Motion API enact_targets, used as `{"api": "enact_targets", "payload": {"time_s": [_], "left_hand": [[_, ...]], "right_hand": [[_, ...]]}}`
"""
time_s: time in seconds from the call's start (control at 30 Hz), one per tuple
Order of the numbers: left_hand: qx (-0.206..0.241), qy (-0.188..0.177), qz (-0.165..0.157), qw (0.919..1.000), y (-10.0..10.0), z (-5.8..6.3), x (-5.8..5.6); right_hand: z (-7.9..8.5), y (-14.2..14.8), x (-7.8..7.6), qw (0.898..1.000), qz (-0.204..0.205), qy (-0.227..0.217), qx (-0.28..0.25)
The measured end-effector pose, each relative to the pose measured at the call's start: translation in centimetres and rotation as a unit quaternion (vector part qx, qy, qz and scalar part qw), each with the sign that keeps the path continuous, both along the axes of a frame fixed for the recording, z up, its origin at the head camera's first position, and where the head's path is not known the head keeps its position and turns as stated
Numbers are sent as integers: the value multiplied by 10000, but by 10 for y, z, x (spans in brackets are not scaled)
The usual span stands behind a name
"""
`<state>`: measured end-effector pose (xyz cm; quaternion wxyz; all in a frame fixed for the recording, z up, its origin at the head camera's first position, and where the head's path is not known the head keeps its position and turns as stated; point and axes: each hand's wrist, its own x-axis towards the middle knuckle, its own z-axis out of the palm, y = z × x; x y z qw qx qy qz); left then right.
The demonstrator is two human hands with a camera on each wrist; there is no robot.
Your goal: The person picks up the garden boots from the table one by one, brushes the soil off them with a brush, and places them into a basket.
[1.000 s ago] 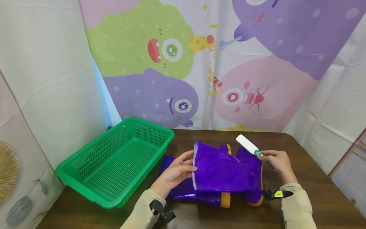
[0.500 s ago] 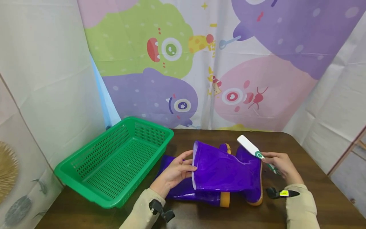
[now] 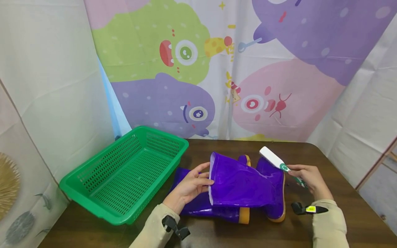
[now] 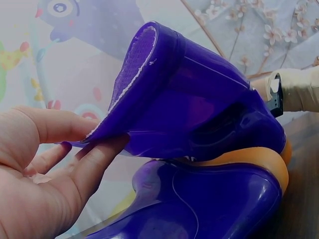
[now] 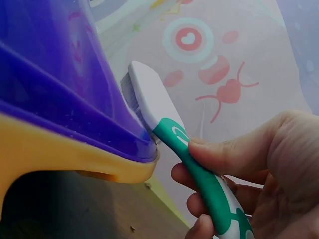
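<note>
A purple rubber boot [image 3: 242,182] with an orange sole lies on its side, its shaft opening turned left. My left hand [image 3: 193,182] pinches the rim of that opening between thumb and fingers, as the left wrist view also shows. My right hand [image 3: 308,177] grips the green and white handle of a scrubbing brush [image 3: 273,159]. In the right wrist view, the bristles of the brush [image 5: 149,97] lie against the purple foot of the boot, just above the sole edge. Under the held boot lies a second purple boot [image 3: 204,210] with an orange heel.
A green perforated plastic basket [image 3: 181,151] stands at the left on the brown wooden table [image 3: 279,237]. Behind the table hangs a curtain [image 3: 223,113] with cartoon monsters. Small dark crumbs are on the table near the boot's sole.
My right hand and the brush have shifted slightly right and down along the boot's foot. My left hand stays at the boot's rim.
</note>
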<state>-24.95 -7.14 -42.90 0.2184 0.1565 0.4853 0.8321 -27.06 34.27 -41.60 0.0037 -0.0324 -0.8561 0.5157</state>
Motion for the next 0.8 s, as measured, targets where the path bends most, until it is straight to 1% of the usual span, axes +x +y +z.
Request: {"api": "enact_targets", "payload": {"time_s": [0.17, 0.3, 0.53, 0.7, 0.8], "left_hand": [[-31, -14, -3, 10000, 1, 0, 0], [-42, -16, 1, 10000, 1, 0, 0], [-46, 3, -4, 10000, 1, -1, -1], [-79, -33, 62, 9999, 0, -1, 0], [-73, -34, 67, 9999, -2, 1, -1]], "right_hand": [[2, 4, 3, 10000, -79, 26, -20], [3, 9, 5, 9996, -183, 36, -200], [5, 24, 12, 9976, -551, -18, -426], [6, 31, 17, 9958, -839, -144, -323], [7, 33, 17, 9948, -979, -120, -263]]}}
